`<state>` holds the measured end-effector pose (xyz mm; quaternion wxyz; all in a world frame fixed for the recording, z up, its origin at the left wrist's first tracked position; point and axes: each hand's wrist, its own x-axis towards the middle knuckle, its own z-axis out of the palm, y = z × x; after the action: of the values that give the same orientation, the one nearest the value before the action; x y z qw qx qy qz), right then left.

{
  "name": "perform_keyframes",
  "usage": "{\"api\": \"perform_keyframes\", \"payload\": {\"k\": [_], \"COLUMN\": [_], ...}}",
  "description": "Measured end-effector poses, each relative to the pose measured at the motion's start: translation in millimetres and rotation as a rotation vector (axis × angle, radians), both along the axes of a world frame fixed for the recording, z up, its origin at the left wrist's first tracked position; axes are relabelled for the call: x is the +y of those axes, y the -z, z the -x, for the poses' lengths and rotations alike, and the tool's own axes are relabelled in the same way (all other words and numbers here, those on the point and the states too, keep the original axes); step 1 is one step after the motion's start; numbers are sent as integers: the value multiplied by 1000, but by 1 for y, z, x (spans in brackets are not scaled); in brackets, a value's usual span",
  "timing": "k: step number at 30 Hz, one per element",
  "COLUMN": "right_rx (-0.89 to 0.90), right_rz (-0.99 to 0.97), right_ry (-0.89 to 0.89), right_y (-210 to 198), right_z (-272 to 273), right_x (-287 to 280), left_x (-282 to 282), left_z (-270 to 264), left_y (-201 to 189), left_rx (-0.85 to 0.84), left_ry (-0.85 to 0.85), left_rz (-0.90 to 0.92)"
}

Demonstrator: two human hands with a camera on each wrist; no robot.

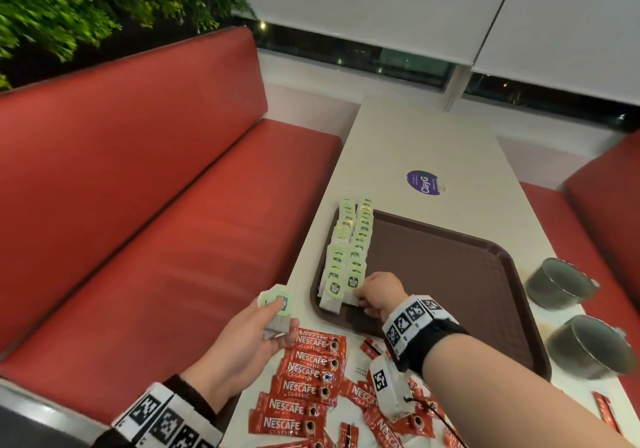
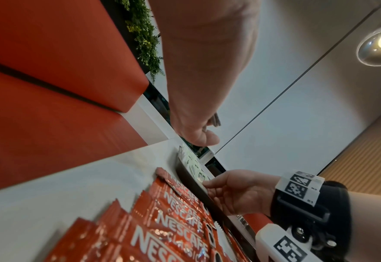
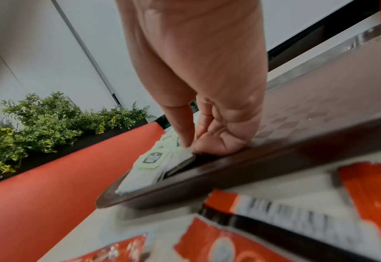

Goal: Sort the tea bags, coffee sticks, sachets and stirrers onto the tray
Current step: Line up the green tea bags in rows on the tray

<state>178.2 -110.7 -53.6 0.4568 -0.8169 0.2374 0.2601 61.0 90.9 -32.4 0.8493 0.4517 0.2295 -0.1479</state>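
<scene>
A brown tray [image 1: 450, 267] lies on the pale table, with two rows of green-labelled tea bags [image 1: 346, 246] along its left side. My right hand [image 1: 375, 293] is at the near end of the right row and pinches the nearest tea bag [image 3: 182, 156] between thumb and fingers, just inside the tray rim [image 3: 229, 173]. My left hand [image 1: 256, 336] hovers left of the tray and grips a small stack of tea bags [image 1: 277, 312]. Red Nescafe coffee sticks [image 1: 304, 378] lie in a heap on the table in front of the tray.
Two metal cups [image 1: 557, 285] [image 1: 592, 347] stand right of the tray. A purple sticker [image 1: 424, 182] is on the table beyond it. Red bench seats [image 1: 156, 222] flank the table on both sides. A white sugar sachet [image 1: 360, 371] peeks out among the sticks.
</scene>
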Motion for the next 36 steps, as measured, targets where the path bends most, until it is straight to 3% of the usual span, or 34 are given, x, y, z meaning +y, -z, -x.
{"api": "perform_keyframes", "payload": {"k": [9,13,16,19,23,28,32,36], "right_rx": [-317,-482,-403,-397,-448,-385,-445,-346], "right_rz": [171,-4,-139,-273,-305,-377,-139,22], "right_ry": [-49,-196,-382,-281,-174,-77,-19,-80], "right_y": [-8,-32,-42,-36,-34,-35,-27,-14], "right_z": [12,45,67,78,80,73,50,35], "right_x": [-10,4,18,24,22,12,-7,-17], "left_x": [-5,-15,-26,-37,-44,-45,-35,-28], "left_z": [-3,-5,-6,-6,-8,-11,-13,-13], "left_y": [-2,-4,-9,-12,-11,-10,-3,0], "left_rx": [0,-52,-129,-190,-223,-183,-119,-114], "left_ry": [19,102,196,263,289,256,204,169], "left_rz": [-14,-57,-90,-171,-264,-256,-248,-257]}}
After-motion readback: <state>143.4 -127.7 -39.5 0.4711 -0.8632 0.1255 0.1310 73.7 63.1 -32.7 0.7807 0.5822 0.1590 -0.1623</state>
